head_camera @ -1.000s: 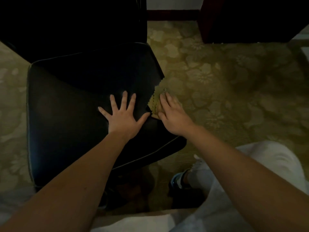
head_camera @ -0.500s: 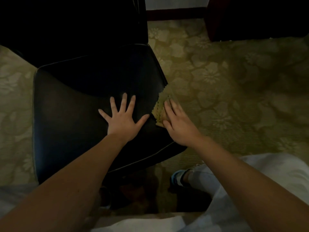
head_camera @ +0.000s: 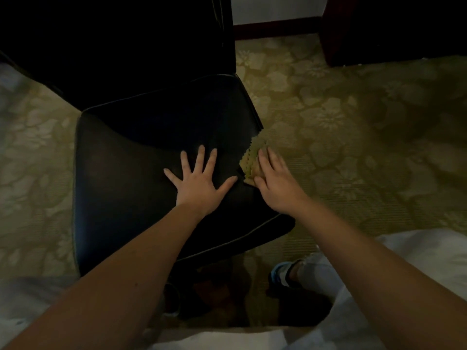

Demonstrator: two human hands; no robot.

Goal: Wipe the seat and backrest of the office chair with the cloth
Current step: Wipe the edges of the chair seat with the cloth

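A black leather office chair seat (head_camera: 121, 178) with pale piping fills the left middle of the view; its dark backrest (head_camera: 126, 46) rises behind it, mostly lost in shadow. My left hand (head_camera: 199, 180) lies flat on the seat with fingers spread. Just to its right, my right hand (head_camera: 275, 183) presses straight fingers onto a small yellow-green cloth (head_camera: 252, 160) with a zigzag edge, at the seat's right edge. Most of the cloth is hidden under that hand.
Floral olive carpet (head_camera: 353, 127) surrounds the chair. A dark wooden cabinet (head_camera: 394, 26) stands at the back right, beside a white wall with a dark baseboard (head_camera: 275, 27). My pale trousers (head_camera: 417, 261) and a blue shoe (head_camera: 280, 274) are at the lower right.
The view has shifted, so the chair sits further right in the frame. My right hand and the cloth have slid slightly along the seat's right edge. My left hand stays flat.
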